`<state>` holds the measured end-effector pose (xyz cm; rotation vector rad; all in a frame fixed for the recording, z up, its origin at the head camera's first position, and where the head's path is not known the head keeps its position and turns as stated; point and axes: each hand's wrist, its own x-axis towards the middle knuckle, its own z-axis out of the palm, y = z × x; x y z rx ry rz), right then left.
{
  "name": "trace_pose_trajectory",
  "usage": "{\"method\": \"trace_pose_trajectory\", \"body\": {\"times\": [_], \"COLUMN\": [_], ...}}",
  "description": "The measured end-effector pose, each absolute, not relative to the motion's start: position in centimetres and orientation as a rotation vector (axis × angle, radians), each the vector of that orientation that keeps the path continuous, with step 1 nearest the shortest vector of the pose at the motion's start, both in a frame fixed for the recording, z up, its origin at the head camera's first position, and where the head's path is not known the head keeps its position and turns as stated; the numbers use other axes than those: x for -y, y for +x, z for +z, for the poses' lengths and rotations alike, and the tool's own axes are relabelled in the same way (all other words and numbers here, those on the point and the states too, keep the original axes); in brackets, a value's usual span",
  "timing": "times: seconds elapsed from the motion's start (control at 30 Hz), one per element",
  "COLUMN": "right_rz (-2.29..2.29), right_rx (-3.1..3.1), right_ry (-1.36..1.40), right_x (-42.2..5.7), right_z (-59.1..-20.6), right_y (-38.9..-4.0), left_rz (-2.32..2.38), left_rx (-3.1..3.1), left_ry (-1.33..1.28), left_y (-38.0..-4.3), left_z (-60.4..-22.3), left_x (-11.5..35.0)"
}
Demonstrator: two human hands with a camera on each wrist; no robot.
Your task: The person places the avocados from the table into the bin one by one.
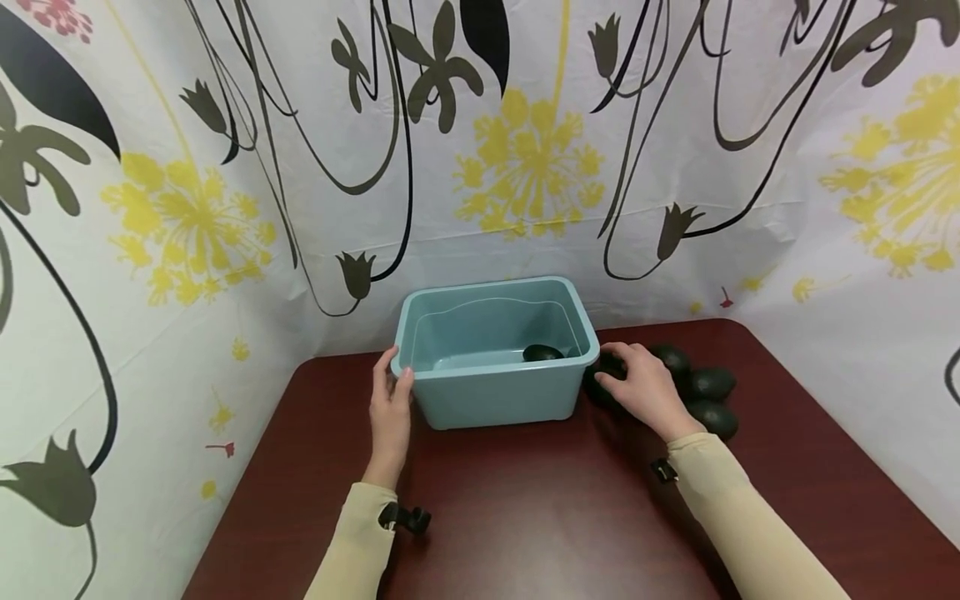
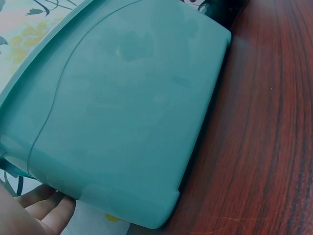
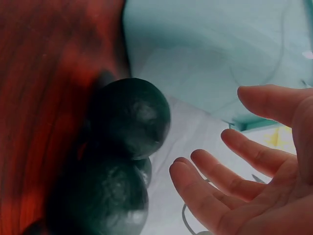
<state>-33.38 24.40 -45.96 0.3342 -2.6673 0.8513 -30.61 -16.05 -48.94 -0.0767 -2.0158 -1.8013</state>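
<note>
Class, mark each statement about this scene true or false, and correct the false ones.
1. The left hand touches the bin. True.
2. Three avocados lie inside the bin. False: only one avocado shows inside.
3. Several avocados sit on the table, to the right of the bin. True.
4. The right hand holds an avocado above the bin. False: the right hand is beside the bin, by the avocados, its fingers spread and holding nothing.
5. The table is white. False: it is dark red.
6. Both sleeves are pale yellow. True.
</note>
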Motion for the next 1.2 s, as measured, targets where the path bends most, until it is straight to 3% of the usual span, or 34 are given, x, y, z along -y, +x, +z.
{"method": "trace_pose_trajectory", "body": {"times": [1.2], "right_rz": [0.527], "right_rx": [2.864], "right_ry": [0.342], "right_x": [-23.5], "right_z": [-48.9], "right_y": [-33.6], "left_rz": [-1.832], "left_rx": [2.011], "left_ry": [-0.108], "left_y": [-30.5], "left_z": [-48.9], "left_x": [16.0]}}
